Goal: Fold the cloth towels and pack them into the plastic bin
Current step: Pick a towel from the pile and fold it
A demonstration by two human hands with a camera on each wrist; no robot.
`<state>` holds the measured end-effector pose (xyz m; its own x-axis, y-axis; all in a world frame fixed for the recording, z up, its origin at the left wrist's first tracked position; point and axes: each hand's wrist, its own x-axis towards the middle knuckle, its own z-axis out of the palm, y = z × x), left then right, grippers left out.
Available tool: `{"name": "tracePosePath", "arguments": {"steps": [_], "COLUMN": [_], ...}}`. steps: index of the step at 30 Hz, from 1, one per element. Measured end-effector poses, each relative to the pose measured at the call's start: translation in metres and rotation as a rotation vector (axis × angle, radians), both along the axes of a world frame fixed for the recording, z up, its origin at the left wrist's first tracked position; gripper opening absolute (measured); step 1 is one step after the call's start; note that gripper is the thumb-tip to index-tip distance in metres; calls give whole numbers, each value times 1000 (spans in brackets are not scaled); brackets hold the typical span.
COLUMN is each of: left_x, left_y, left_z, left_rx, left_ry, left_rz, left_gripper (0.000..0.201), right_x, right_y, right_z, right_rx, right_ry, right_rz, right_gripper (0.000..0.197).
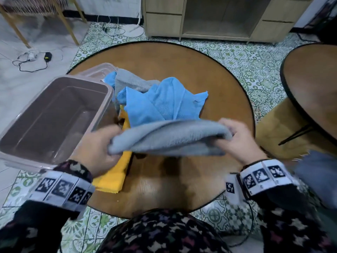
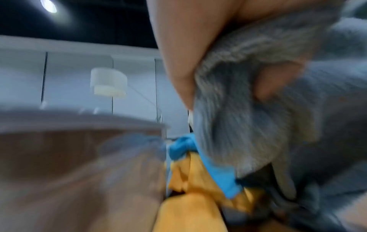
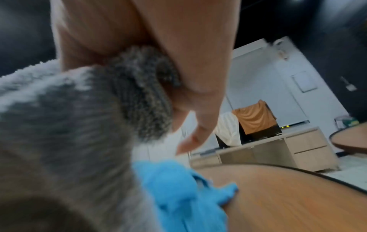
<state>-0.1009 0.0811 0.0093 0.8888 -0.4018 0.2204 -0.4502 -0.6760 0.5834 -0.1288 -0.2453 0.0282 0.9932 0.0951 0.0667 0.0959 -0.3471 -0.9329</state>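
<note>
Both hands hold a grey towel (image 1: 169, 137) stretched above the near half of the round wooden table (image 1: 182, 183). My left hand (image 1: 102, 143) grips its left end (image 2: 248, 100) and my right hand (image 1: 235, 137) grips its right end (image 3: 143, 94). Behind it lies a heap of towels: a blue towel (image 1: 164, 101) on top, another grey towel (image 1: 131, 81) farther back, and a yellow towel (image 1: 116, 174) under my left hand. The plastic bin (image 1: 52, 115) stands at the table's left edge with nothing seen inside.
The bin's lid (image 1: 100, 70) lies behind the bin. A second round table (image 1: 313, 79) stands at the right with a tan stool (image 1: 284, 128) beneath it. A wooden cabinet (image 1: 218, 17) is across the patterned floor, and cables (image 1: 32, 61) lie at the far left.
</note>
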Motion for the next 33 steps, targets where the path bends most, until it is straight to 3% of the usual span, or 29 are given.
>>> {"name": "tracePosePath", "arguments": {"steps": [2,3,5,8,11,13,17,20,22,23,25,27,30,32,33], "left_x": [-14,-20,-31,-36,-33,-29,-24,-22,-24,-26,-30,-31,-14,-1,6], "left_y": [1,2,6,19,27,28,25,11,-6,-21,-55,-80,-77,-65,-60], "left_z": [-27,-42,-64,-76,-67,-62,-58,-48,-33,-25,-7,6,31,53,63], "left_rx": [341,521,675,492,243,205,185,277,274,179,-12,-134,-214,-376,-501], "left_ry": [429,624,853,1005,1129,1085,755,538,415,381,386,434,428,449,476], "left_rz": [-158,-237,-267,-195,-174,-144,17,31,-95,-204,-402,-451,-318,-234,-215], "left_gripper": [8,12,22,22,10,16,37,28,53,68,78,63,45,38,34], "right_x": [-15,-22,-35,-48,-52,-53,-53,-46,-40,-37,-30,-21,-7,-2,-2], "right_y": [-2,-2,-4,-6,-12,-17,-16,2,25,38,65,79,62,45,41], "right_z": [-38,-58,-91,-104,-96,-91,-80,-61,-42,-32,-11,8,13,5,-3], "right_rx": [-225,-364,-510,-473,-419,-391,-280,-222,-226,-246,-263,-167,59,121,59], "right_ry": [278,392,620,799,841,820,625,468,378,316,169,116,191,325,379], "right_rz": [155,230,362,380,330,298,234,265,366,429,519,496,363,434,503], "right_gripper": [13,18,26,22,14,8,17,19,20,19,16,7,27,38,42]}}
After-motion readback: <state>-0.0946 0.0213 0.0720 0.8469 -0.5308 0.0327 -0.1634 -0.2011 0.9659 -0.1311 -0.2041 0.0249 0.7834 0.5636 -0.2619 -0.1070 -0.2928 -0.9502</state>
